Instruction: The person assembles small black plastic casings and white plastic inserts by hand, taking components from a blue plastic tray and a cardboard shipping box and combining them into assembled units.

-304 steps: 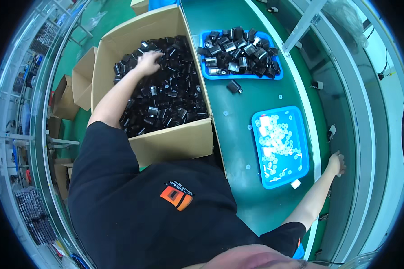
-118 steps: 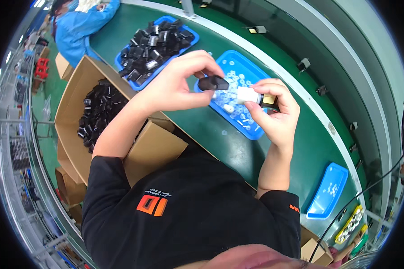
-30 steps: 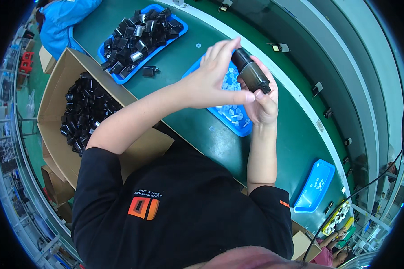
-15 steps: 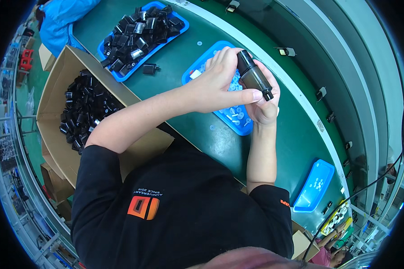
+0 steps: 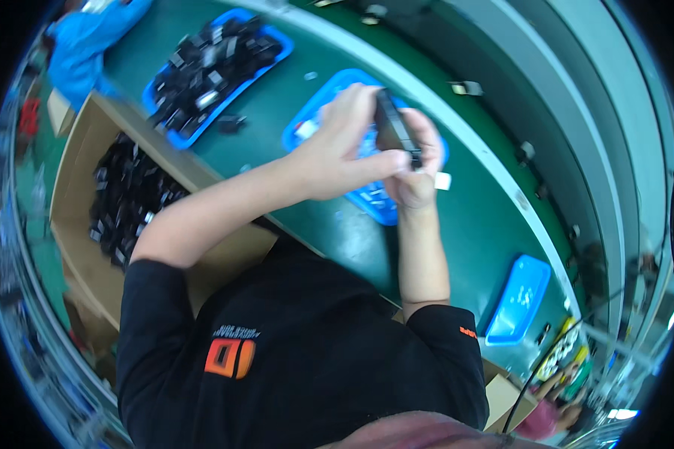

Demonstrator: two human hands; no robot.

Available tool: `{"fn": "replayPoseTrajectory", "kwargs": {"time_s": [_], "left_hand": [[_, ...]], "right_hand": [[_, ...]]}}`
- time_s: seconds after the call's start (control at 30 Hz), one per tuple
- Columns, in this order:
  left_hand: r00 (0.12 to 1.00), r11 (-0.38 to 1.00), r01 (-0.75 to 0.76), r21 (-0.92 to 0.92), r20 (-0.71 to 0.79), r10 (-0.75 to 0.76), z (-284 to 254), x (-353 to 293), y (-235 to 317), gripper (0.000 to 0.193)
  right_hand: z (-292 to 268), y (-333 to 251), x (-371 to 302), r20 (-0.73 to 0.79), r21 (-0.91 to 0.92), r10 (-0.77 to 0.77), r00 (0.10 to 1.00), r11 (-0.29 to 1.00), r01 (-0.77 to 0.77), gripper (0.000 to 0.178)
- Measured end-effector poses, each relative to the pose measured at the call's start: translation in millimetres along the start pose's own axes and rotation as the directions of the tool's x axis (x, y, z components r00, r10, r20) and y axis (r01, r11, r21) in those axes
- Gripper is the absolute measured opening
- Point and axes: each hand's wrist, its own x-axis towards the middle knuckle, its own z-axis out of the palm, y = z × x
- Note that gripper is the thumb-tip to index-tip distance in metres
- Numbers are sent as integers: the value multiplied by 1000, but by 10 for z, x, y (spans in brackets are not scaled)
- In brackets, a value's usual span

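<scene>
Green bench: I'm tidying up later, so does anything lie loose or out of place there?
Yes. One black part lies on the green bench just outside the blue tray of black parts, and a small white piece sits beside the middle blue tray.

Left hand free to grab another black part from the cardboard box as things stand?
Probably not yet. The left hand is pinching the black part together with the right hand over the blue tray. The way to the open cardboard box looks unobstructed once it lets go.

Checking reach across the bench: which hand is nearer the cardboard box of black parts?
Left. The left hand is raised over the blue tray, on the side toward the cardboard box. The right hand sits just beyond it, farther from the box.
</scene>
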Motion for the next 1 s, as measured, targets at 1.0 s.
{"fn": "replayPoseTrajectory", "kwargs": {"time_s": [1.0], "left_hand": [[390,-253,788,562,-772,-502,-2675,-4213,-1946,64]], "right_hand": [[-2260,-121,1301,-465,-839,-342,816,-122,-530,36]]}}
